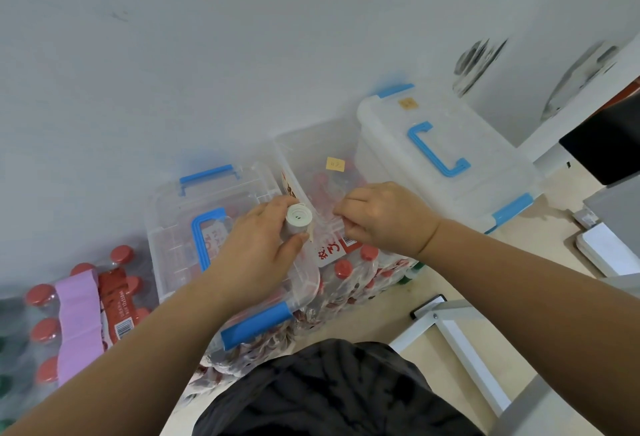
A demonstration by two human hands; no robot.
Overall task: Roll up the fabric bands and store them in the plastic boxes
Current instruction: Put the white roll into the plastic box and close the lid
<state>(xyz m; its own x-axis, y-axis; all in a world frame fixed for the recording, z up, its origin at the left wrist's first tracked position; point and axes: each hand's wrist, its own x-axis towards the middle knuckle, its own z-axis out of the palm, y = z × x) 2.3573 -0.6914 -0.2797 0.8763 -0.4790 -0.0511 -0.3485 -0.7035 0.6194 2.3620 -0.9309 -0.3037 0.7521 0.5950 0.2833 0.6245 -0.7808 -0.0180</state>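
Note:
My left hand (258,252) grips a tightly rolled pale grey-white fabric band (298,218), seen end-on, above a clear plastic box with blue handle and clips (180,245). My right hand (382,219) is closed in a pinch just right of the roll, apparently on the band's loose end, though the fingers hide it. Behind my hands an open clear box with a yellow sticker (311,155) stands against the wall. A closed frosted box with a blue handle (440,151) sits to its right. A flat lilac fabric band (77,325) lies draped over bottle packs at the left.
The boxes rest on shrink-wrapped packs of red-capped bottles (349,276) on a beige floor by a grey-white wall. A white metal frame (460,342) stands at the lower right, with white slabs (606,252) and a dark object beyond. My dark clothing fills the bottom centre.

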